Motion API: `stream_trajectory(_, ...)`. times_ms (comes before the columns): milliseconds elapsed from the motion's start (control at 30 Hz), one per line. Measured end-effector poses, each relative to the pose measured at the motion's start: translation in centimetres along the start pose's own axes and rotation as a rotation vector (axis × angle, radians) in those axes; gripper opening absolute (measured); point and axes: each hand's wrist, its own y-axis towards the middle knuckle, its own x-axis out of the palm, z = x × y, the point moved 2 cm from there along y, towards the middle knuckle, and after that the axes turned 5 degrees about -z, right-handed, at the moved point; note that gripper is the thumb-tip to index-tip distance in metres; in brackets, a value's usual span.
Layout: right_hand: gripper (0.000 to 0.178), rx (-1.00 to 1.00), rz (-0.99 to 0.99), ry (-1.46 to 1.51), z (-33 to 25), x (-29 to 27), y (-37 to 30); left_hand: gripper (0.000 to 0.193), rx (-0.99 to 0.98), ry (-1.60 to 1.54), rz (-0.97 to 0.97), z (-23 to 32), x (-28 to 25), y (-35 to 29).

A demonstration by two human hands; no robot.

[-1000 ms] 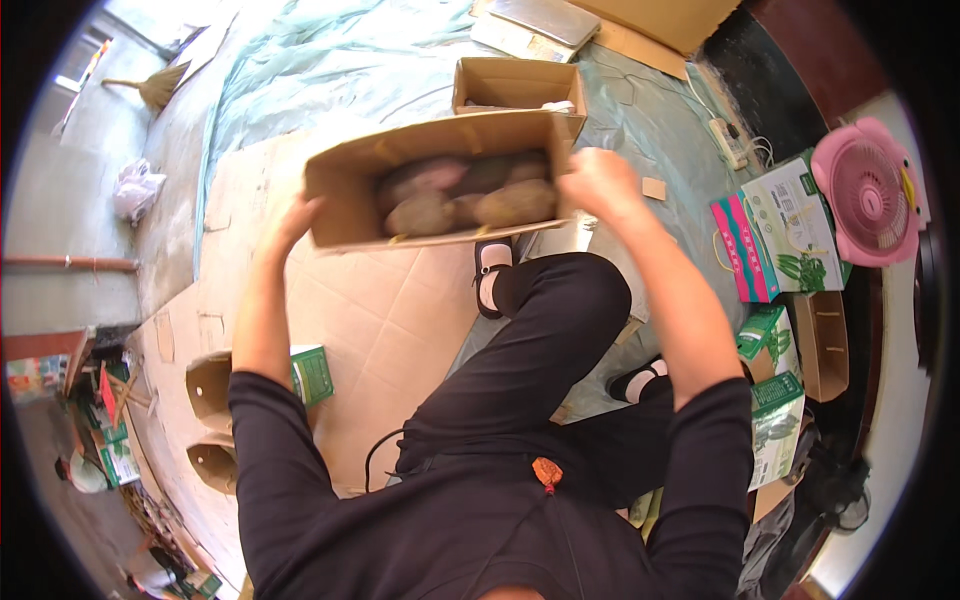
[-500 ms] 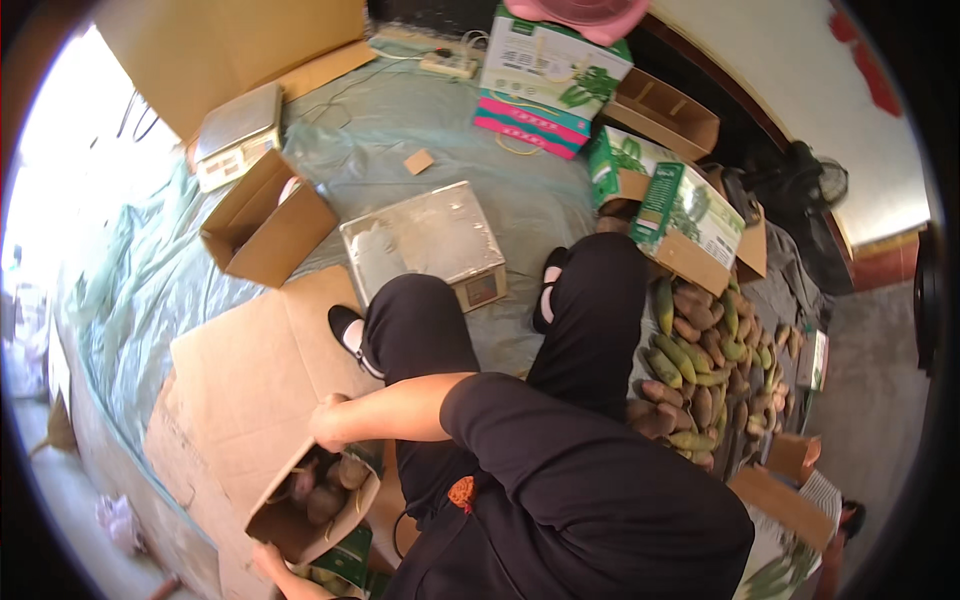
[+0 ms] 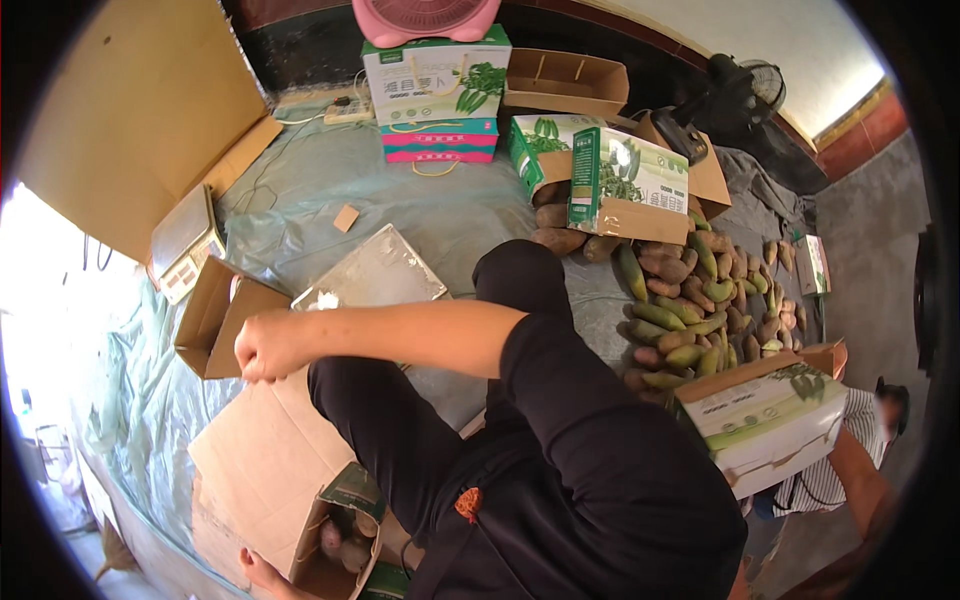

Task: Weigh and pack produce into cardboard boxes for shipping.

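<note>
My right hand (image 3: 268, 345) reaches across to the left, its fingers curled together at the rim of a small open brown box (image 3: 242, 318). What is in the fingers, if anything, is hidden. Low at the left, my left hand (image 3: 264, 572) is beside an open carton (image 3: 312, 545); its fingers are too small and partly hidden to read. Brownish sweet potatoes (image 3: 350, 550) lie inside that carton. A flat brown cardboard sheet (image 3: 265, 440) spreads between my two hands.
A metal-topped scale (image 3: 375, 270) stands beyond my knees, another scale (image 3: 185, 245) at far left. Sweet potatoes and green cucumber-like vegetables (image 3: 660, 315) are heaped at right, below printed cartons (image 3: 640, 185). At lower right another person's arm (image 3: 860, 470) is by a white-green carton (image 3: 765, 420).
My right hand has left the carton of sweet potatoes and moved forward to the small brown box. The view has turned. The white-green carton at right appears higher, beside the other person.
</note>
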Motion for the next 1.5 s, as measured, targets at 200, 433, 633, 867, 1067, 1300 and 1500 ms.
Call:
stream_trajectory(200,0.018,0.069,0.359,0.194,0.1,-11.2,-10.7,0.026,0.401,-0.378,-0.162,26.3,1.5,1.8)
stream_trajectory(433,0.019,0.156,0.87,0.351,7.5,-16.8,-24.8,0.021,0.822,-0.634,-0.48,51.6,5.2,-5.6)
stream_trajectory(633,0.023,0.459,1.483,0.703,19.0,-13.7,-40.3,0.023,0.954,-0.408,-0.688,59.3,12.6,-11.8)
stream_trajectory(867,0.068,0.572,1.953,1.224,30.4,-8.6,-53.9,0.02,0.904,-0.231,-0.784,55.4,18.1,-11.1)
stream_trajectory(1067,0.068,0.367,2.174,1.265,32.7,-11.8,-55.3,0.021,0.9,-0.157,-0.744,55.0,18.7,-11.0)
stream_trajectory(1300,0.037,-0.164,2.078,1.486,31.1,-16.5,-55.6,0.019,0.93,-0.16,-0.701,54.8,18.6,-11.1)
stream_trajectory(1500,0.023,-0.273,1.972,1.284,25.0,-20.2,-55.9,0.018,0.959,-0.195,-0.723,55.8,18.5,-11.8)
